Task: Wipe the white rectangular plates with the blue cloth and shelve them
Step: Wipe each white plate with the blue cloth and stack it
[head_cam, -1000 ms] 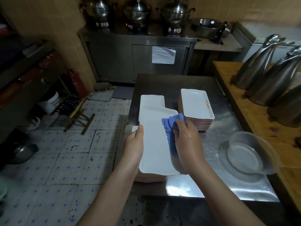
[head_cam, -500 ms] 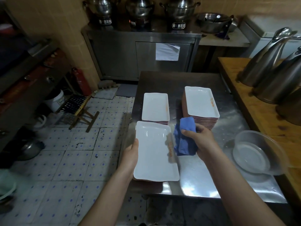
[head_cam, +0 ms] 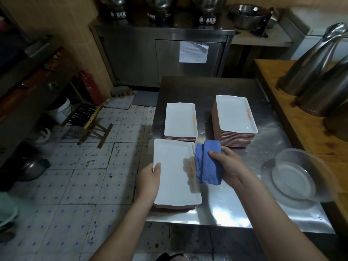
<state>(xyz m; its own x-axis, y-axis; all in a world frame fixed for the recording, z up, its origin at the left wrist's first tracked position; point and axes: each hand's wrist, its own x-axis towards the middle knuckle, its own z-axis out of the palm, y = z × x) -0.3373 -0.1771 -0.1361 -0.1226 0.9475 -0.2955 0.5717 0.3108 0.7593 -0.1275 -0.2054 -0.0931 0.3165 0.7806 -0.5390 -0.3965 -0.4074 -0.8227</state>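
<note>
Left hand [head_cam: 148, 179] gripped the left edge of the top white plate [head_cam: 175, 170], thumb over the rim. The plate lay on a short stack at the near-left corner of the steel table [head_cam: 226, 210]. Right hand [head_cam: 228, 166] clutched the folded blue cloth [head_cam: 208, 162] at that plate's right rim. Farther back stood a low stack [head_cam: 180, 119] on the left and a taller stack [head_cam: 235, 117] on the right.

A steel bench [head_cam: 235, 210] stands on a stained tiled floor [head_cam: 75, 185] before a steel cabinet [head_cam: 162, 53], tan tiled wall [head_cam: 75, 25] behind, wooden counter [head_cam: 293, 117] alongside
</note>
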